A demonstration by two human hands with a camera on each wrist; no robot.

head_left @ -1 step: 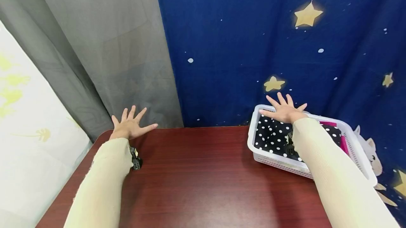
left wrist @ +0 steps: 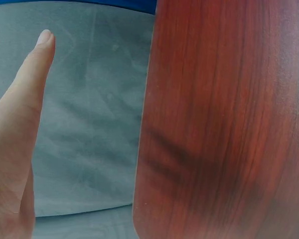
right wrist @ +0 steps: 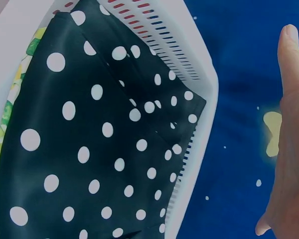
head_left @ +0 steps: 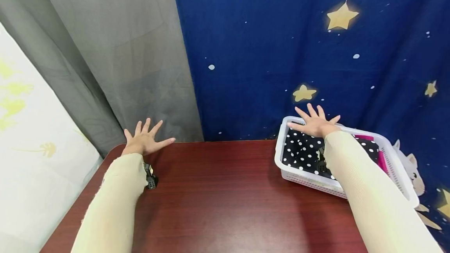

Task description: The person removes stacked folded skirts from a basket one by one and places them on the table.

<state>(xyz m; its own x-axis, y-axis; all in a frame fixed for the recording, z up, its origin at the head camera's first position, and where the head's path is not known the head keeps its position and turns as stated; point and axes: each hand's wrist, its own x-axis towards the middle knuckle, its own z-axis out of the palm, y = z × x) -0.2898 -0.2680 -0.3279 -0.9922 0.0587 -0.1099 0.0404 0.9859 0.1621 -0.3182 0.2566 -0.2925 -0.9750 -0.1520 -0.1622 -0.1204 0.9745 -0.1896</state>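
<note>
My left hand (head_left: 141,142) is held out over the far left edge of the table, fingers spread and nothing in it. In the left wrist view its thumb (left wrist: 32,74) points up beside the table edge. Above the far end of a white plastic basket (head_left: 286,171), my right hand (head_left: 314,124) is stretched out with fingers spread, also holding nothing. Inside the basket lies black cloth with white dots (head_left: 299,151), folded, with bright pink material (head_left: 382,162) at its right end. A green and yellow patterned piece (right wrist: 9,112) shows along one side in the right wrist view.
The dark red-brown wooden table (head_left: 225,198) spans the front, the basket at its right. Behind hang a grey curtain (head_left: 140,49) and a blue curtain (head_left: 253,57) with stars. White cloth (head_left: 42,182) hangs along the left side.
</note>
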